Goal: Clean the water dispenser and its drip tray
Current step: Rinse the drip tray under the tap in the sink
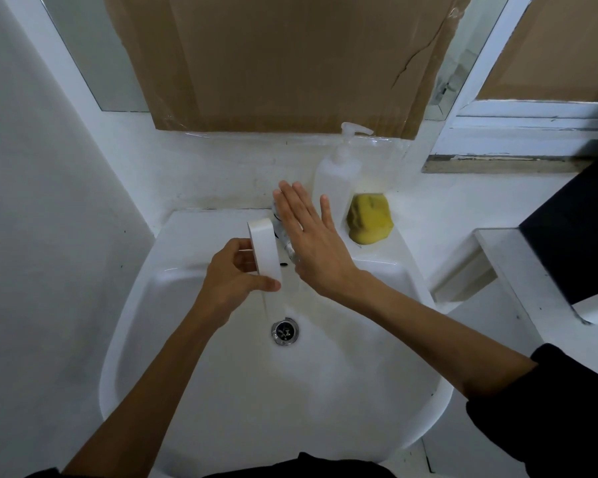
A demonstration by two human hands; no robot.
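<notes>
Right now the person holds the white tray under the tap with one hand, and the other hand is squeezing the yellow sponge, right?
Not quite. The left hand does hold the white tray under the tap, but the right hand is not squeezing the yellow sponge. It is open and flat over the tap, and the sponge sits untouched on the sink's edge, as the head view shows.

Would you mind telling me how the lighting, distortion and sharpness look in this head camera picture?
In the head view, the light is dim, flat and cool, with soft glare on the sink rim; the wide lens bows the wall edges and window frame outward; the white tray in the left hand is fairly sharp, while the tap under the right hand blurs.
</notes>
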